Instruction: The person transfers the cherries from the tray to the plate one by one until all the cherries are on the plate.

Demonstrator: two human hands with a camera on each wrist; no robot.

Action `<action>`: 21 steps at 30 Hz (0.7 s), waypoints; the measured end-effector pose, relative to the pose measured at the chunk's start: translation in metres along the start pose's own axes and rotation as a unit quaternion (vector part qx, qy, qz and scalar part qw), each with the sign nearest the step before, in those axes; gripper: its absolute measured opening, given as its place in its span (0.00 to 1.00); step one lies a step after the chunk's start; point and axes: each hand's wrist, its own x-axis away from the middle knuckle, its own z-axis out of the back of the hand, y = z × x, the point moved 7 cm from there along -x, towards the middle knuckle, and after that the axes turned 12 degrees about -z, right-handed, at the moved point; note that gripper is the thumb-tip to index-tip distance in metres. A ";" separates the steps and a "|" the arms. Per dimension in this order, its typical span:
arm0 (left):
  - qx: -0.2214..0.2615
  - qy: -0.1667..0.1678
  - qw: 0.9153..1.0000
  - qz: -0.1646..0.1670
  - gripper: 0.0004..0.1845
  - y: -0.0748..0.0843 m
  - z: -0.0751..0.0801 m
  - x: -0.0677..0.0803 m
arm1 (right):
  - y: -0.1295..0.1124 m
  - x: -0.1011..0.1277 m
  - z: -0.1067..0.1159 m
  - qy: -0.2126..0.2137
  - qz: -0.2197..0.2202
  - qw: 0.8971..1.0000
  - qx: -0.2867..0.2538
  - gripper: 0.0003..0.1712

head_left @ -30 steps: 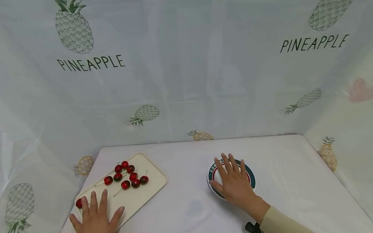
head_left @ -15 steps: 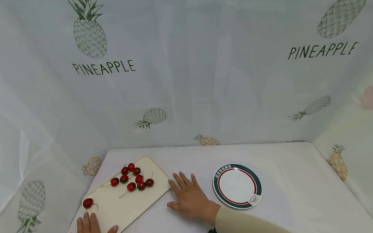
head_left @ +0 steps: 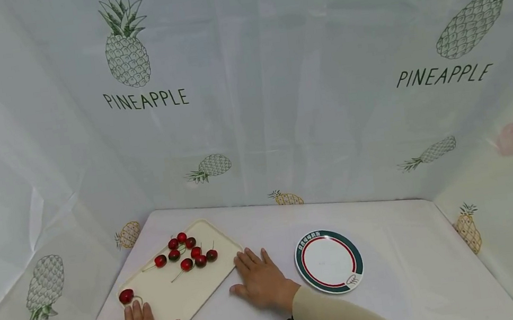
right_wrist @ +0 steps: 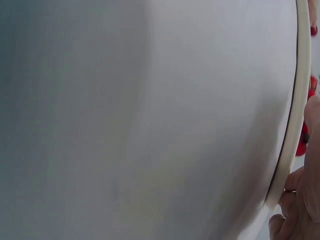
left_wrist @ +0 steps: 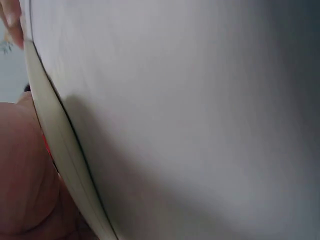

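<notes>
Both wrist views, seemingly pressed near the tray, show mostly blur.

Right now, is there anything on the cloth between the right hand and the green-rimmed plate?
No. In the head view the stretch of white tablecloth between the right hand and the plate is bare; the cherries lie on the tray at the hand's other side.

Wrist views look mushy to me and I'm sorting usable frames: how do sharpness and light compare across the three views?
Head view: sharp, evenly lit, cherries distinct, edges bowed. Left wrist view: tray rim blurred, dark shading on the right. Right wrist view: blurred tablecloth, darker on the left.
</notes>
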 end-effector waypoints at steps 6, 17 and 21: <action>0.039 -0.018 0.998 -0.049 0.61 0.034 0.000 0.004 | 0.020 -0.009 0.004 -0.005 -0.023 1.000 -0.009 0.48; 0.146 -0.084 0.979 -0.116 0.55 0.116 -0.018 0.019 | 0.069 -0.025 0.014 -0.026 -0.087 0.995 -0.045 0.46; 0.175 -0.090 0.971 -0.136 0.54 0.134 -0.025 0.027 | 0.073 -0.025 0.011 -0.015 -0.103 0.993 -0.057 0.44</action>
